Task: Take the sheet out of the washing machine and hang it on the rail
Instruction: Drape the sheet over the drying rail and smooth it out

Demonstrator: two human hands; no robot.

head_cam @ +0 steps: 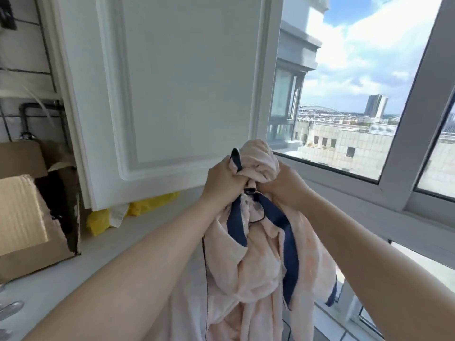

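Observation:
A pale peach sheet (261,267) with dark navy edging hangs bunched in front of me, from chest height down past the bottom of the view. My left hand (222,184) grips the gathered top of it on the left side. My right hand (285,187) grips the same bunch on the right, close beside the left. A rolled lump of the fabric sticks up above both fists. Neither the washing machine nor a rail is in view.
A white cabinet door (172,89) hangs straight ahead above a white counter (73,271). An open cardboard box (32,217) stands at the left, with yellow bags (147,205) behind it. A large window (369,107) with white frames fills the right side.

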